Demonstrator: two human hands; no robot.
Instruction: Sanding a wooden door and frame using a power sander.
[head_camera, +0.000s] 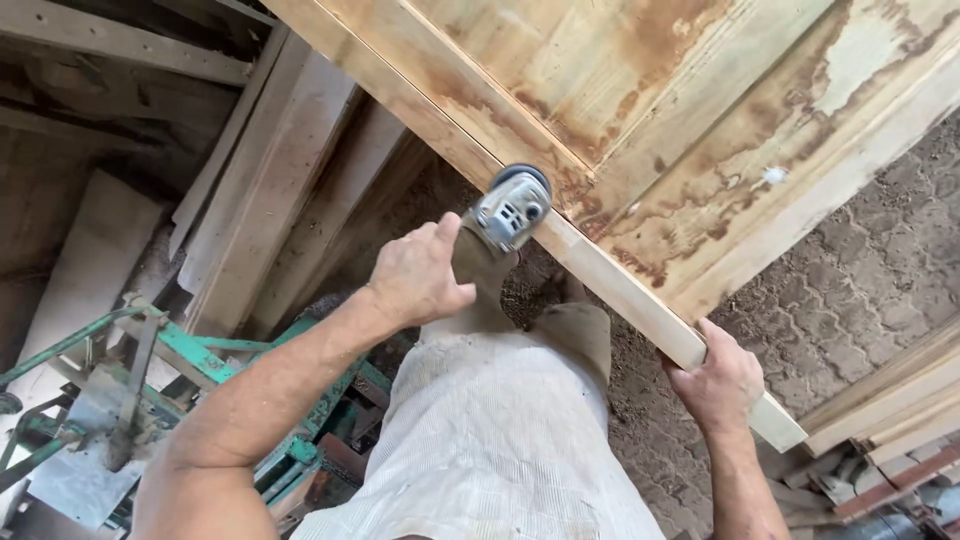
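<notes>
Two hands work one stained wooden door (690, 120). The left hand (418, 275) is wrapped around one grinder (508, 212), its disc against the door's edge. The right hand (722, 382) clasps that edge lower down.

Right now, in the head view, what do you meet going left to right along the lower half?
Green metal machine frame → left hand on the angle grinder → right hand gripping the wooden door's edge → stacked planks.
</notes>
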